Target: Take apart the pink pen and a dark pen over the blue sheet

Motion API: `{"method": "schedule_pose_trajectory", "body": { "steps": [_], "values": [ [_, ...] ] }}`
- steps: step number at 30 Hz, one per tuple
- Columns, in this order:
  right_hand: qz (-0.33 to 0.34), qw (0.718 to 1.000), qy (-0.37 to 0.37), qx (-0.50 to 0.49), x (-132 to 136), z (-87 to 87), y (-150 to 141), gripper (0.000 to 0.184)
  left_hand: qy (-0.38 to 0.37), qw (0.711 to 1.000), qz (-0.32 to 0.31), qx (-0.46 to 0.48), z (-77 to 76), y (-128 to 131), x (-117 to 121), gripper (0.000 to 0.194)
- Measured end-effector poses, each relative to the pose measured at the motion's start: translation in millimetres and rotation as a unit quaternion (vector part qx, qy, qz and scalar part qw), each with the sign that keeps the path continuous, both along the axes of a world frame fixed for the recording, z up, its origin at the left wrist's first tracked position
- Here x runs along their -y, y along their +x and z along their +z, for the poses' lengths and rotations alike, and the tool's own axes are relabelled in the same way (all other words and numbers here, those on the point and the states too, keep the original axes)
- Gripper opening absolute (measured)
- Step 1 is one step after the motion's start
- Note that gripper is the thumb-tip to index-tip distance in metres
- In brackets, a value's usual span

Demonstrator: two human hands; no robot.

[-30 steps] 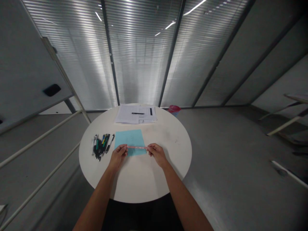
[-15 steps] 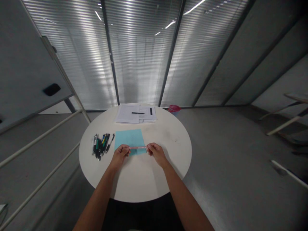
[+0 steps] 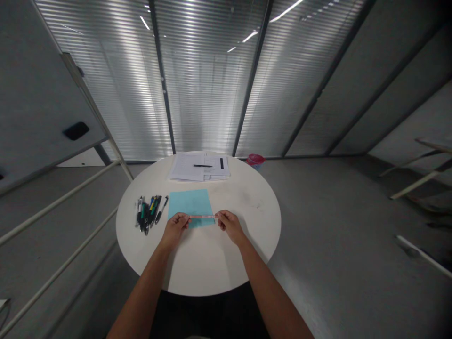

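Observation:
Between my two hands stretches a thin pinkish stick [image 3: 202,216], held level; its exact kind cannot be made out. My left hand [image 3: 179,223] pinches its left end, fingers closed. At the other end, the fingertips of my right hand [image 3: 228,221] are closed on it. Beneath the stick lies a light blue sheet of paper [image 3: 190,202] on the white round table [image 3: 205,268]. Left of the sheet is a cluster of several pens [image 3: 148,214], mostly black, with green, white and yellow parts.
At the table's far side a stack of printed papers [image 3: 187,167] carries a black pen [image 3: 202,165]. A red basket [image 3: 255,160] stands on the floor behind the table. A whiteboard frame [image 3: 120,160] is close on the left; furniture legs [image 3: 411,186] show at the right.

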State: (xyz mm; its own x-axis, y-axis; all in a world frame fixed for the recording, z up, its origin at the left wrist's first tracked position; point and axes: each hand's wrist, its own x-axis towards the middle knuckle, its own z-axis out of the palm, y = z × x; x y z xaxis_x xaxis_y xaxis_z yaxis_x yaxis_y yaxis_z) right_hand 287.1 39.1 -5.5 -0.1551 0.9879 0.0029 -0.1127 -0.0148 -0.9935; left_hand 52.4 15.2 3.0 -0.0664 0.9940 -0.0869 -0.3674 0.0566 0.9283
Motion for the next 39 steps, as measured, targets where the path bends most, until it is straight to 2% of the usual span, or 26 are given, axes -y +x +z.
{"method": "schedule_pose_trajectory", "body": {
  "steps": [10,17,24,30,35,39],
  "values": [
    [0.019,1.0,-0.01,-0.021,-1.0,-3.3,0.8,0.035,0.009,1.0,0.024,-0.003,-9.5,-1.9,-4.0,0.03],
    [0.017,1.0,-0.016,-0.016,0.1,3.2,-3.2,0.041,0.02,0.999,0.036,-0.008,-16.2,-3.1,-6.1,0.025],
    [0.026,1.0,0.004,0.016,-1.5,-0.8,-4.6,0.032,0.017,0.999,0.043,0.014,-10.4,-1.3,-5.3,0.027],
    [0.031,0.999,0.0,0.006,-2.2,0.7,-7.0,0.04,0.021,0.999,0.04,0.019,-8.6,-1.6,-4.2,0.028],
    [0.031,0.999,0.019,0.01,-1.8,-0.1,-9.3,0.03,0.023,0.998,0.047,0.023,-8.1,-1.7,-4.3,0.033],
    [0.048,0.998,0.037,0.004,-2.4,-2.7,-7.1,0.035,0.019,0.999,0.041,0.018,-6.8,-1.7,-4.8,0.033]
  ]
}}
